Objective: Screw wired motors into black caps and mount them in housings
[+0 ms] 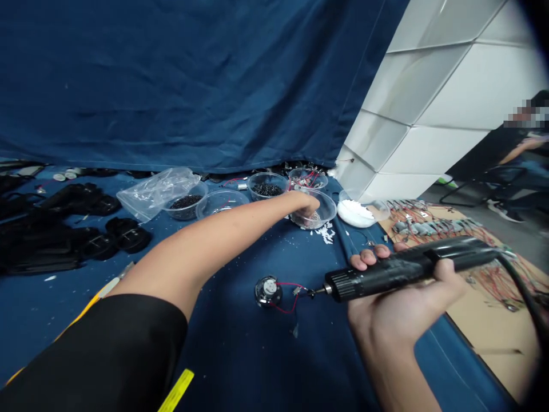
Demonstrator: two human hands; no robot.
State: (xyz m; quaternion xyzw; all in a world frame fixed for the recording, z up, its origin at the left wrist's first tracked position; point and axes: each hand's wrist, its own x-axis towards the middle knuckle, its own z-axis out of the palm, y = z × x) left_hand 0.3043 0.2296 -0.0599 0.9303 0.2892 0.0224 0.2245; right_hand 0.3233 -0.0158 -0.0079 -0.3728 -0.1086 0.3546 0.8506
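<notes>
Blue cloth work surface (231,343) runs below a hanging dark blue drape (171,80), with a white panelled wall (429,103) to the right. Beyond the surface's right edge lies a cardboard sheet (501,337) carrying many small grey components with red wires (429,229). A seated co-worker (514,154) is visible at far right, apart from the work.

Right hand (386,309) is closed around the barrel of a black corded electric screwdriver (398,272), holding it level with the bit pointing left. Bit tip sits just beside a small metal piece on the red wires of a round black speaker (268,290); contact cannot be confirmed from this view. Speaker lies on the cloth, below and to the left of the right hand and well apart from the left hand.

Left hand (306,205) is extended forward, fingers lowered into a clear plastic bowl (315,213) holding small metal parts. Whether those fingers grip anything cannot be determined.

Nearby stand a clear bowl of black screws (266,186), a bowl of red-wired parts (307,178) and a white dish of white pieces (360,213). A crumpled plastic bag (154,193) lies on a further bowl, beside black moulded parts (96,240).
</notes>
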